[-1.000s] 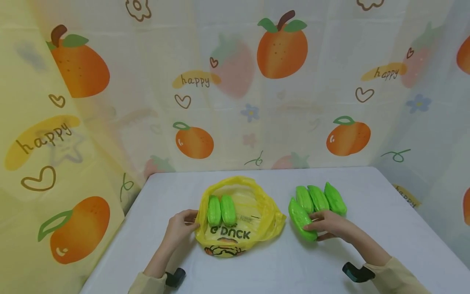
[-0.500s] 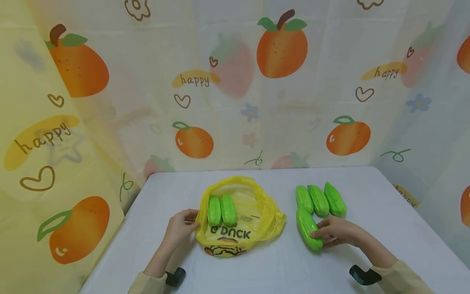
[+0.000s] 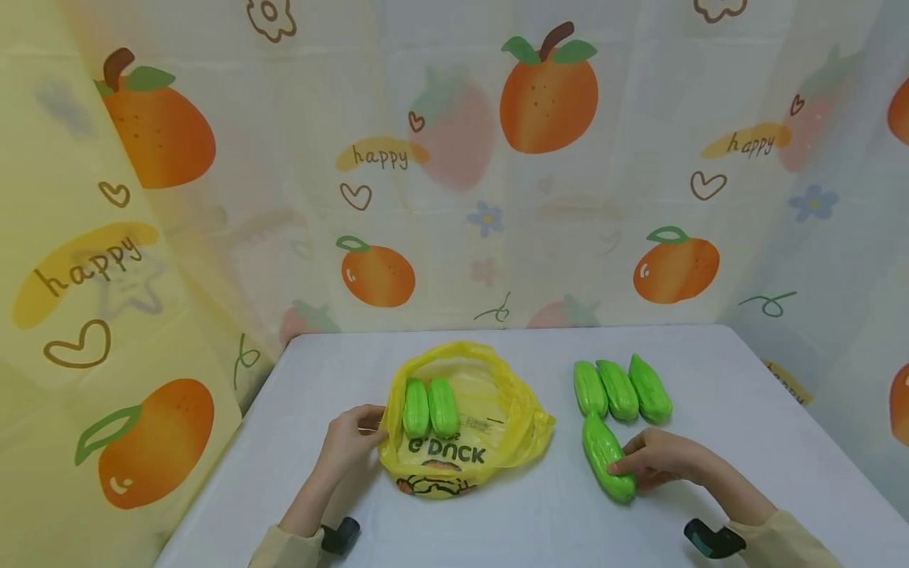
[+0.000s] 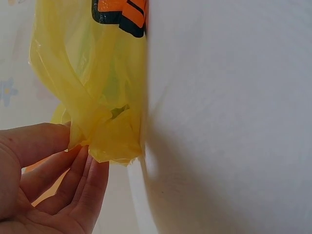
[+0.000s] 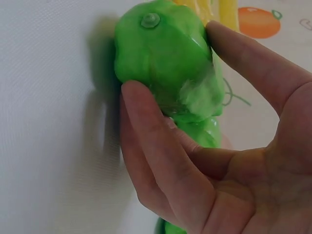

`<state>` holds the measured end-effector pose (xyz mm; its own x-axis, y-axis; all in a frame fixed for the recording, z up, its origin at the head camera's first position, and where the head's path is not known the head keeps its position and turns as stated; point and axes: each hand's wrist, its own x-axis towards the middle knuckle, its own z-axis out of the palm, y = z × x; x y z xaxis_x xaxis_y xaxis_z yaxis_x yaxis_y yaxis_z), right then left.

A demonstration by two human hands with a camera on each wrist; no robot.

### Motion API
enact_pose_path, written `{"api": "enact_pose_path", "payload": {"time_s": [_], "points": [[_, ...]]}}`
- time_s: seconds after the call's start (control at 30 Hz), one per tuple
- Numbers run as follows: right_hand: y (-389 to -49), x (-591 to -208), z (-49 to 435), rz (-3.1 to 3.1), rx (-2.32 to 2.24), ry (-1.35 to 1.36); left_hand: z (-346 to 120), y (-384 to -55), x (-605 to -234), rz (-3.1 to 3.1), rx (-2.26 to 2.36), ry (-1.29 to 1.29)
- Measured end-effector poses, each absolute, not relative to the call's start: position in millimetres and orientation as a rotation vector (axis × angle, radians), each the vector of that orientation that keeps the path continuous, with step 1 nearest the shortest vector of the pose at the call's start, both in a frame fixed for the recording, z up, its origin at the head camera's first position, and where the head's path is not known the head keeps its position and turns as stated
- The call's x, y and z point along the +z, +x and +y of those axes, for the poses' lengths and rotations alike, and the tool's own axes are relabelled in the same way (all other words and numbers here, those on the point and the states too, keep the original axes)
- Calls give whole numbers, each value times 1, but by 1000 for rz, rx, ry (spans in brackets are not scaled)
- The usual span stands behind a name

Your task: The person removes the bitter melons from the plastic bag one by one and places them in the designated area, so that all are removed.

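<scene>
A yellow plastic bag (image 3: pixel 507 442) lies with its mouth spread wide in the head view. Two glossy green gourds (image 3: pixel 443 409) rest side by side within it. My left hand (image 3: pixel 348 438) pinches the bag's left rim between thumb and fingers, as the left wrist view also shows. To the right, my right hand (image 3: pixel 663 460) grips another green gourd (image 5: pixel 161 58) by its near end, thumb on one side and fingers on the other. This gourd tapers to a point at its far end, close to a row of three more green gourds (image 3: pixel 618 390).
The white-covered table (image 3: pixel 525 528) reaches back to a curtain (image 3: pixel 454 284) printed with fruit. More of the curtain hangs on both sides. A dark wrist camera (image 3: pixel 713 540) sits at the right sleeve, and another dark wrist camera (image 3: pixel 341 536) at the left.
My right hand has drawn the gripped gourd toward me and slightly right, away from the row. The left hand and the bag have stayed in place.
</scene>
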<state>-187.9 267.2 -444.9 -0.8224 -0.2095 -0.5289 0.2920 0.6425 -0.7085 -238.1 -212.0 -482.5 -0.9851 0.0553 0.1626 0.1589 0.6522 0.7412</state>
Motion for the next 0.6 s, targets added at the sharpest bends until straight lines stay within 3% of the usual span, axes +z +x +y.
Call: {"api": "enact_pose_path", "payload": {"time_s": [0.6], "points": [[-188, -437, 268, 2298, -1027, 43, -213, -238, -483, -2738, -1249, -174]]}}
